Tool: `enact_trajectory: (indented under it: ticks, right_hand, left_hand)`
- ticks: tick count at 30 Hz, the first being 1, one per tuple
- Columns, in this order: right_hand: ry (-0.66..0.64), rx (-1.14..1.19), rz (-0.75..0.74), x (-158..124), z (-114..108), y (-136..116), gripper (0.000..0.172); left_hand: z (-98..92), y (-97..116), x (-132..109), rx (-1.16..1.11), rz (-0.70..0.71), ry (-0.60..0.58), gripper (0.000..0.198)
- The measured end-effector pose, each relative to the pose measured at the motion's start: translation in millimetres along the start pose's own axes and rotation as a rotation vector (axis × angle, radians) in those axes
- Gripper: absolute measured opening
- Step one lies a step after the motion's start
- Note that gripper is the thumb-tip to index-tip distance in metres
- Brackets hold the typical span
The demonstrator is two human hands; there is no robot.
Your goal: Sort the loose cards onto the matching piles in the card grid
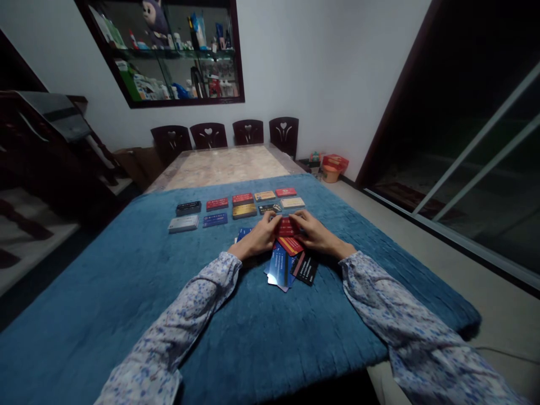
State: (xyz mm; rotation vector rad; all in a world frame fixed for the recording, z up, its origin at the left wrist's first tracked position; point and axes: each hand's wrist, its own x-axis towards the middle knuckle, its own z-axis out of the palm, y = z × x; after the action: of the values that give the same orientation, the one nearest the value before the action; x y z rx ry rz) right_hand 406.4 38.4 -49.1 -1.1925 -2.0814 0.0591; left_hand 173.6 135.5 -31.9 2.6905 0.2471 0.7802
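Between my two hands is a red card, held by its left and right sides; I cannot tell if it is one card or several. My left hand is closed on its left edge, and my right hand grips the right edge. Just below lie loose, overlapping cards: a red and yellow card, a blue card and a black card. More blue cards peek out beside my left wrist. Beyond my hands sit two rows of card stacks, among them a white stack and a gold stack.
A blue cloth covers the near part of the table, and its marble-patterned top shows farther back. Several dark chairs stand along the far end. At the right, an orange bucket is on the floor near a glass door.
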Motion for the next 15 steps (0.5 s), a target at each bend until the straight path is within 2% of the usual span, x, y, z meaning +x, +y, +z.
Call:
enact_trajectory:
  ticks: [4, 9, 15]
  right_hand:
    - [-0.020, -0.019, -0.006, 0, -1, 2, 0.068]
    - [-0.056, -0.076, 0.000, 4, -6, -6, 0.058]
    - [-0.017, -0.159, 0.003, 9, 0, -7, 0.050]
  left_hand:
    - [-2.5, 3, 1, 0.011, -0.019, -0.020, 0.058]
    - [-6.2, 7, 3, 0.028, -0.057, -0.037, 0.053]
    - [-15.2, 13, 4, 0.098, -0.135, -0.092, 0.041]
